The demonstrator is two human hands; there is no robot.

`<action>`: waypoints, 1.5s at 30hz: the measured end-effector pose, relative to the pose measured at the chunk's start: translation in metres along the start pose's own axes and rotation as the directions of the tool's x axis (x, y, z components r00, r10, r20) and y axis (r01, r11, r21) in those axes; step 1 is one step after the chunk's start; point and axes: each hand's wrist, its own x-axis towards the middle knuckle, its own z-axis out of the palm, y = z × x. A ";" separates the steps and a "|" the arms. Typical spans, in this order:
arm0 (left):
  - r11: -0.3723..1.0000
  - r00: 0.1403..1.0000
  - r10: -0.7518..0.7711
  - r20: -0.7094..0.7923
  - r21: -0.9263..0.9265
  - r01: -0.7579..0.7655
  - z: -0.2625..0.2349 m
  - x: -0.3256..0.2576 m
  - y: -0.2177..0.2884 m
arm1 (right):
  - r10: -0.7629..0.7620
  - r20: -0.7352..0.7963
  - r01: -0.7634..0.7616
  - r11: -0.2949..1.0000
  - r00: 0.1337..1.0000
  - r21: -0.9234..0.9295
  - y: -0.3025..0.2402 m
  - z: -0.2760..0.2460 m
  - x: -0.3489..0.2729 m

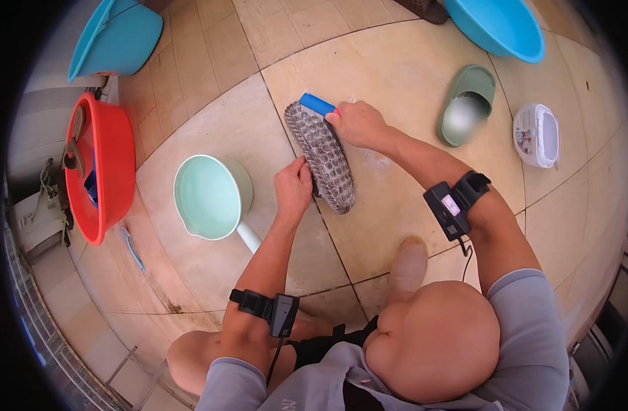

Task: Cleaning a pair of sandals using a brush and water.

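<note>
A slipper with a grey-brown, honeycomb-patterned sole is held over the tiled floor, its sole facing up. My left hand is closed on the slipper's left edge, and its fingertips are partly hidden there. In my right hand is a blue brush-like tool with a bit of red by the fingers. It lies across the slipper's far end; no bristles show. To the left of my left hand stands a pale green dipper with water in it.
A green slipper with something white in it and a white tub are on the right. Blue basins stand far right and far left. At left are a red basin holding things and a thin blue brush.
</note>
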 end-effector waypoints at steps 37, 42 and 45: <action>0.979 0.988 0.156 -0.019 0.137 -0.152 0.017 0.009 0.011 | 0.119 -0.067 -0.102 0.972 0.991 0.213 0.015 0.021 -0.007; 0.974 0.984 0.163 -0.070 0.169 -0.149 0.005 0.011 -0.005 | -0.094 -0.031 0.098 0.974 0.995 0.203 0.013 0.046 -0.093; 0.984 0.993 0.114 -0.042 0.144 -0.107 0.000 -0.017 -0.005 | 0.049 0.037 -0.055 0.982 0.998 0.181 -0.011 0.020 -0.092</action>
